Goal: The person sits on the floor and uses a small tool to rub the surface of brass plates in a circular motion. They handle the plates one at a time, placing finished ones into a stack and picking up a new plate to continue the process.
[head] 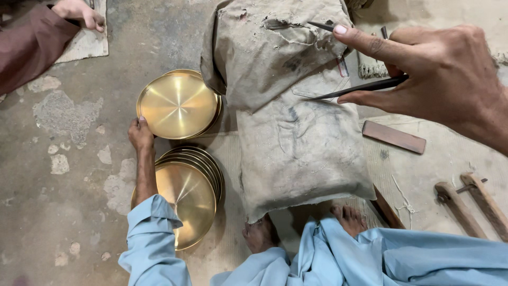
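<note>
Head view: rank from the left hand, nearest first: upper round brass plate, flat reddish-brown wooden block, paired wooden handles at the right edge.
1. Upper round brass plate: touching the left hand at its lower-left rim.
2. Flat reddish-brown wooden block: right of the dirty cloth sack.
3. Paired wooden handles: far right edge.

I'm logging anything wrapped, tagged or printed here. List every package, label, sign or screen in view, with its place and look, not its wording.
Stuffed, stained grey-beige cloth sack: centre of the floor, bulky oblong, grimy with torn patches; the only package-like thing.
Small tag-like strip: on the sack's upper right, narrow, reddish and pale; too small to tell more.
No signs or screens in view.
</note>
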